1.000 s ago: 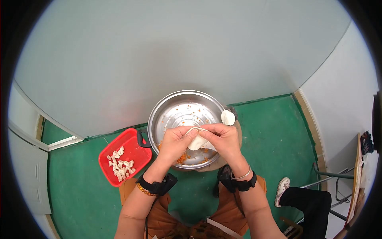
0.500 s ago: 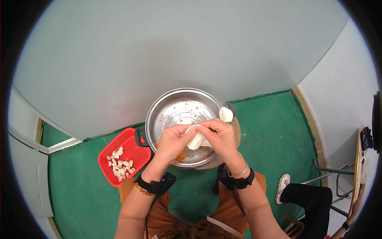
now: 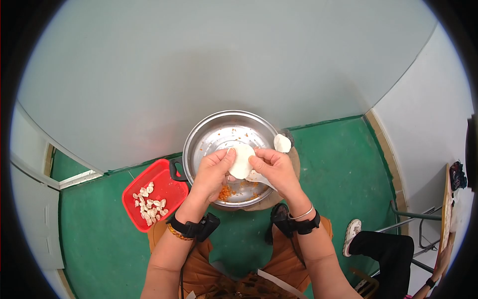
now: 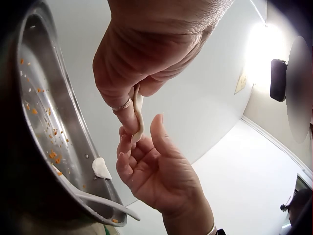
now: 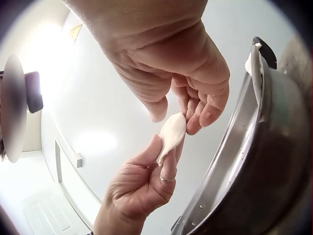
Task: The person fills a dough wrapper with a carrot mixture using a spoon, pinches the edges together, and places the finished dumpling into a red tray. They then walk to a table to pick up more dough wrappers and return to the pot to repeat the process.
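Observation:
A flat white dough round is up over the metal basin. The left hand pinches its left edge between thumb and fingers. At its right edge is the right hand, fingers touching the dough; in the right wrist view its thumb stands apart from the dough while the fingertips meet the far edge. A spoon handle slants out of the basin beneath the right hand. Orange bits of filling lie on the basin's bottom.
A red tray with several small dough pieces stands left of the basin. More white dough lies at the basin's right rim. Another person's leg and a table are at the right.
The dough has gone from folded between both hands to spread flat, facing up. The hands have moved slightly apart, and the right thumb has come away from the left one.

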The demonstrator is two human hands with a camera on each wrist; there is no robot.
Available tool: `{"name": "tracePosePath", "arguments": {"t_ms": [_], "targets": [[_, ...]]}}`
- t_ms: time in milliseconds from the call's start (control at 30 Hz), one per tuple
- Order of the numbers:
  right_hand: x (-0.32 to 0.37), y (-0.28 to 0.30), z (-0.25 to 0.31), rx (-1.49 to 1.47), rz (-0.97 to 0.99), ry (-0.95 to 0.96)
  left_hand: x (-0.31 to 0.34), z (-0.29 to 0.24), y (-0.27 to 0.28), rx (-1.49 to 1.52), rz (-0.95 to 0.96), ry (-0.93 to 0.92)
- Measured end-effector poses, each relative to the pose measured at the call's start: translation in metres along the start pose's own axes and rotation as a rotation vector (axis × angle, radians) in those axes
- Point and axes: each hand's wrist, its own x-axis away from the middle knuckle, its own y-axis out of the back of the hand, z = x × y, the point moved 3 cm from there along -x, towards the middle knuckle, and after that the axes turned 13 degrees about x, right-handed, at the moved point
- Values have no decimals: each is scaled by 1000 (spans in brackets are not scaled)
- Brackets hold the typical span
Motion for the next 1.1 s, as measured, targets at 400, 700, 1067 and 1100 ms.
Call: {"name": "tracePosePath", "arguments": {"t_ms": [400, 700, 1067, 1100], "targets": [[2, 5, 7, 250, -235, 72, -3, 4, 7, -139, 40, -32], [7, -6, 23, 210, -41, 227, -2, -5, 6, 88, 133, 203], [20, 27, 25, 949, -48, 115, -9, -24, 22, 272, -89, -38], [23, 31, 22, 999, -17, 122, -8, -29, 21, 293, -102, -80]]}}
